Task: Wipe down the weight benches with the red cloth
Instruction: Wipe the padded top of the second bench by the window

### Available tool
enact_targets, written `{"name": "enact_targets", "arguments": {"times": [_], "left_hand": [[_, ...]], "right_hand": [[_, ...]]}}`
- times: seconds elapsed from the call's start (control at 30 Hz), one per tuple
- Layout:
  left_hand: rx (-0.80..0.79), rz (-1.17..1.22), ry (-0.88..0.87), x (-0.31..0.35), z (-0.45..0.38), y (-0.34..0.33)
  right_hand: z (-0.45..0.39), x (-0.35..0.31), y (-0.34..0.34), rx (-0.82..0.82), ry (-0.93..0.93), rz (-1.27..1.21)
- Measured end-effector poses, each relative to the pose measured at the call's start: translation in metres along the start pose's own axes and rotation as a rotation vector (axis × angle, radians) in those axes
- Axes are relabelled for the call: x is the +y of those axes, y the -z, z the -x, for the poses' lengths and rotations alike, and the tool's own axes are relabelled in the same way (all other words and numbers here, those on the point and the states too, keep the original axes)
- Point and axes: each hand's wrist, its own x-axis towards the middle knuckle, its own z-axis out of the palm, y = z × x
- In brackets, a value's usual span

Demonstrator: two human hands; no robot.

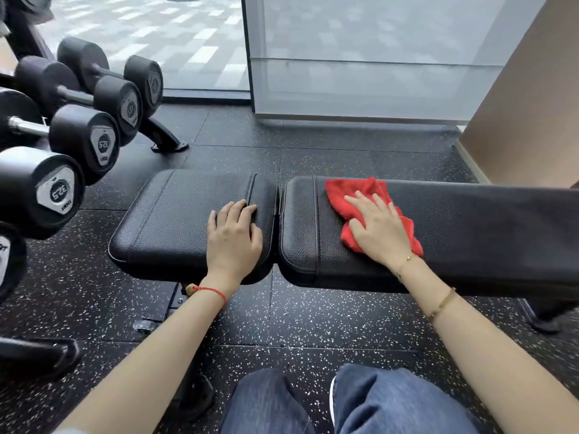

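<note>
A black padded weight bench lies across the view in two parts: a short seat pad [169,220] on the left and a long back pad [470,233] on the right, with a narrow gap between them. The red cloth [347,191] lies crumpled on the left end of the long pad. My right hand [379,228] presses flat on the cloth, fingers spread. Resting palm down on the right edge of the seat pad is my left hand [233,238], which holds nothing.
A rack of black dumbbells [81,142] stands close on the left, its foot [166,137] reaching toward the bench. A glass wall [360,57] and a beige wall [532,114] close the far side. Speckled rubber floor [313,321] surrounds the bench; my jeans-clad legs [376,402] are below.
</note>
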Motion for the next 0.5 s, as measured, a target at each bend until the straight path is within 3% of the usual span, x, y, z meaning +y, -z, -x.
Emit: {"name": "enact_targets", "arguments": {"times": [0.1, 0.37, 0.5], "left_hand": [[0.013, -0.003, 0.006, 0.001, 0.0, 0.0], [0.03, 0.017, 0.004, 0.0, -0.002, -0.001], [0.024, 0.018, -0.001, -0.001, -0.002, -0.001]], "right_hand": [[-0.032, -0.014, -0.003, -0.009, -0.093, 0.017], [0.011, -0.047, -0.01, -0.09, 0.326, -0.042], [0.03, -0.009, 0.0, -0.074, 0.307, -0.03]]}}
